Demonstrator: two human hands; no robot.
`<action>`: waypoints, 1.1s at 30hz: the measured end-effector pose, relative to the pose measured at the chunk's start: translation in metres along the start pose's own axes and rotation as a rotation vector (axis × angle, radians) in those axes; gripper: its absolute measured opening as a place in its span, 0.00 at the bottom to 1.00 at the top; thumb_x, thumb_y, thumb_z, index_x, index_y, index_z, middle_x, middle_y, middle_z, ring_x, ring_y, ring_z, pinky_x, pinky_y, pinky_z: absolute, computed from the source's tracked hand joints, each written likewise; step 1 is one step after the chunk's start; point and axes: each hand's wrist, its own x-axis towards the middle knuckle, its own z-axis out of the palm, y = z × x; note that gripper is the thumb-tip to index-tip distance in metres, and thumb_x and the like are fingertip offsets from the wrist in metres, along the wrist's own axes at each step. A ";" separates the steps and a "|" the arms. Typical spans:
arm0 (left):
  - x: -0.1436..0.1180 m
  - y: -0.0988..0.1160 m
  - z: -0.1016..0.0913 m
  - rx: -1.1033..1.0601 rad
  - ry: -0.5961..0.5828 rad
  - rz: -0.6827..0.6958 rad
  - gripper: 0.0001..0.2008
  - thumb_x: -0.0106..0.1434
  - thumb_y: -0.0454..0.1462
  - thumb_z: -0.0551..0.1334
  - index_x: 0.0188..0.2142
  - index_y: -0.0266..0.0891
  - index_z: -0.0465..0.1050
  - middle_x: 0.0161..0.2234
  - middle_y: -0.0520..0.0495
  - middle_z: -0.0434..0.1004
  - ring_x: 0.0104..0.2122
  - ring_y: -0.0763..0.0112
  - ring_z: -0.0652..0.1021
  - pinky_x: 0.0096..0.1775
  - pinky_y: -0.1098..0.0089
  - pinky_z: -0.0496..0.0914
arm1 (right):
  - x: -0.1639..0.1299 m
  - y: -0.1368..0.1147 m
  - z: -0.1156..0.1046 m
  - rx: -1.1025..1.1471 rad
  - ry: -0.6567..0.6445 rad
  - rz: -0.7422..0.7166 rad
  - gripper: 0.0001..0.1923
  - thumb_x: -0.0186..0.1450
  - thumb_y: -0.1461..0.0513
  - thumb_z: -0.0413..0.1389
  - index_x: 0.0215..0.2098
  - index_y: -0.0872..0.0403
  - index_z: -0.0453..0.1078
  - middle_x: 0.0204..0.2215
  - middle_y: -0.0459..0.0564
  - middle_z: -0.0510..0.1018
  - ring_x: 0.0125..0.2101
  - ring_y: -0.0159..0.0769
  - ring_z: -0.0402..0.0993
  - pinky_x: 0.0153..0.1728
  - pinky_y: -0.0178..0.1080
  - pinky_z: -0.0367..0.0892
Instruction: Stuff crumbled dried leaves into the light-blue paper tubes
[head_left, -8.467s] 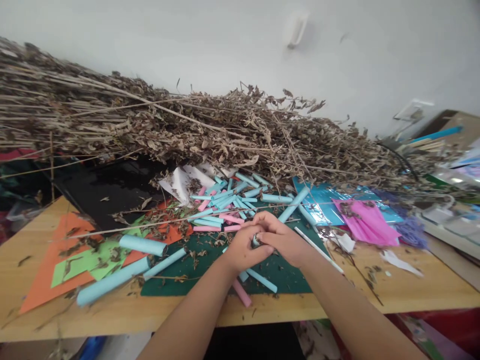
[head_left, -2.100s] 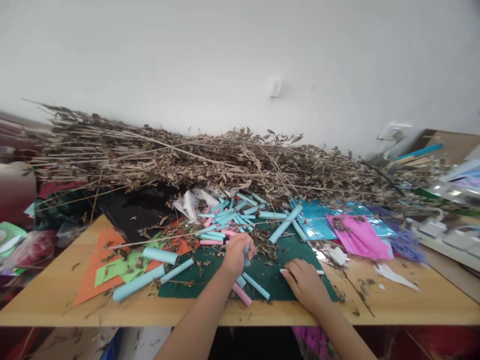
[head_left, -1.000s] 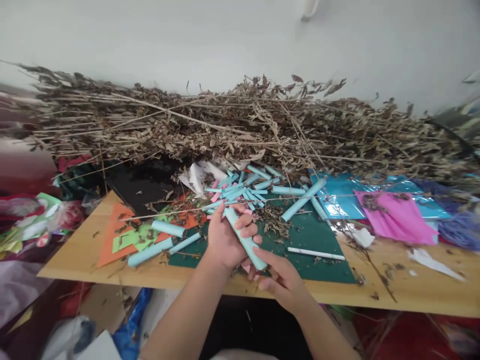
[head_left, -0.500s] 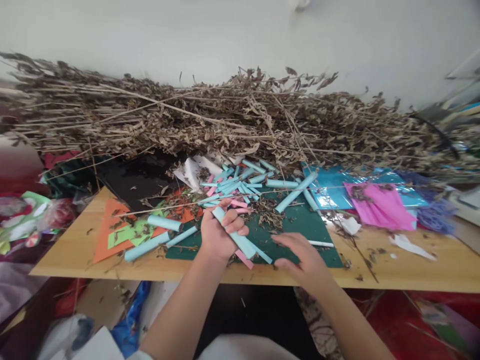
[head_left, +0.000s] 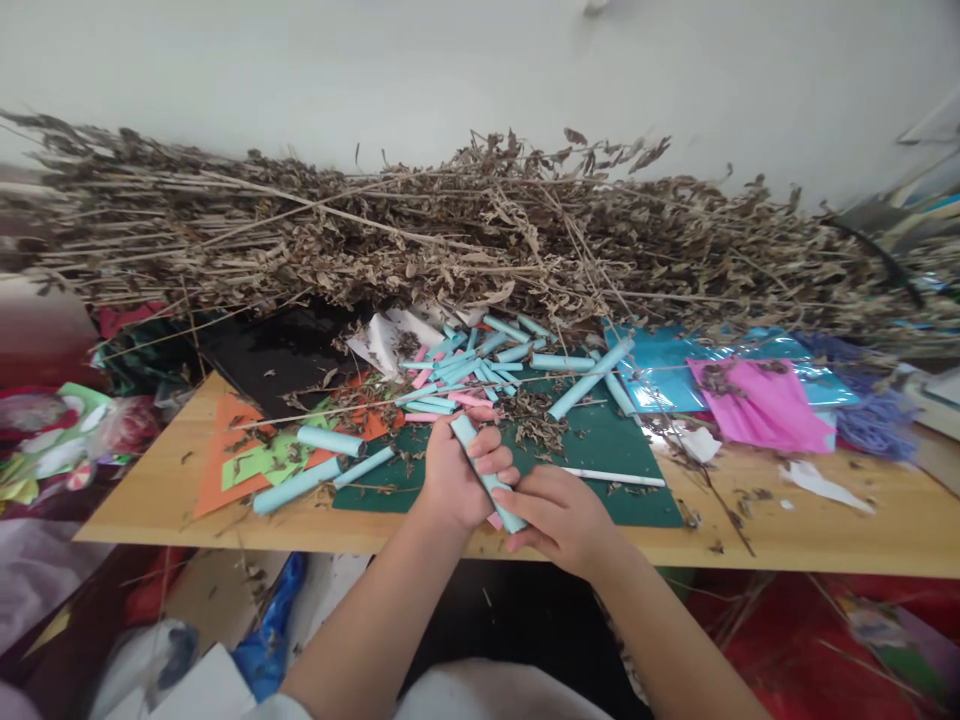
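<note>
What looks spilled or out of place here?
Dry leaf crumbs lie scattered over the green mat and wooden table, perhaps fallen from the dry plant bundle behind. A ragged white scrap lies right of the mat. The held blue tube looks undamaged.

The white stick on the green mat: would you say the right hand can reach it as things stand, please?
Probably yes: the white stick lies near the right hand with nothing across its visible length, though that hand touches the blue tube.
</note>
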 end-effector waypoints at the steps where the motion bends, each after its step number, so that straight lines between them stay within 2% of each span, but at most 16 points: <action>1: 0.000 0.000 0.002 0.000 0.003 0.003 0.09 0.52 0.36 0.47 0.22 0.38 0.63 0.10 0.58 0.47 0.10 0.79 0.56 0.16 0.75 0.55 | 0.002 -0.001 0.001 -0.002 0.020 -0.013 0.17 0.57 0.54 0.48 0.39 0.57 0.62 0.24 0.51 0.71 0.25 0.33 0.64 0.24 0.35 0.62; 6: -0.002 0.004 0.012 -0.013 -0.036 -0.042 0.09 0.52 0.36 0.46 0.23 0.38 0.63 0.11 0.59 0.47 0.10 0.80 0.57 0.16 0.76 0.55 | 0.011 -0.003 -0.002 0.013 0.074 -0.011 0.17 0.59 0.54 0.46 0.41 0.57 0.61 0.25 0.51 0.70 0.25 0.34 0.62 0.25 0.36 0.61; 12: -0.006 0.011 0.021 0.051 -0.063 -0.088 0.10 0.54 0.36 0.46 0.26 0.39 0.64 0.11 0.58 0.47 0.10 0.79 0.58 0.17 0.74 0.57 | 0.013 -0.008 -0.017 0.020 -0.068 -0.019 0.22 0.57 0.51 0.47 0.45 0.55 0.58 0.30 0.50 0.72 0.29 0.34 0.65 0.28 0.36 0.60; 18: -0.010 0.006 0.025 0.133 -0.003 -0.080 0.12 0.54 0.37 0.45 0.25 0.39 0.65 0.10 0.58 0.45 0.10 0.79 0.57 0.16 0.75 0.57 | 0.017 -0.015 -0.023 -0.206 -0.223 -0.038 0.19 0.58 0.52 0.47 0.44 0.51 0.61 0.24 0.45 0.72 0.25 0.33 0.65 0.23 0.36 0.54; 22: -0.013 0.004 0.028 0.100 -0.002 -0.061 0.12 0.52 0.37 0.45 0.26 0.40 0.66 0.10 0.59 0.44 0.09 0.79 0.56 0.16 0.75 0.57 | 0.016 -0.019 -0.023 -0.314 -0.158 -0.062 0.15 0.58 0.53 0.49 0.41 0.50 0.63 0.18 0.42 0.70 0.21 0.31 0.62 0.21 0.36 0.48; 28: -0.013 0.001 0.035 0.023 0.025 0.002 0.10 0.52 0.36 0.47 0.25 0.40 0.65 0.10 0.59 0.46 0.09 0.81 0.55 0.16 0.75 0.54 | 0.022 -0.020 -0.026 -0.347 -0.082 -0.041 0.13 0.56 0.53 0.51 0.37 0.49 0.65 0.17 0.43 0.69 0.19 0.31 0.59 0.19 0.35 0.47; 33: -0.012 -0.004 0.023 -0.037 0.047 -0.009 0.09 0.52 0.36 0.47 0.22 0.38 0.63 0.10 0.59 0.45 0.09 0.82 0.54 0.17 0.76 0.52 | 0.014 -0.020 -0.021 -0.310 -0.076 -0.033 0.11 0.56 0.55 0.51 0.35 0.49 0.65 0.16 0.43 0.68 0.18 0.30 0.59 0.19 0.34 0.49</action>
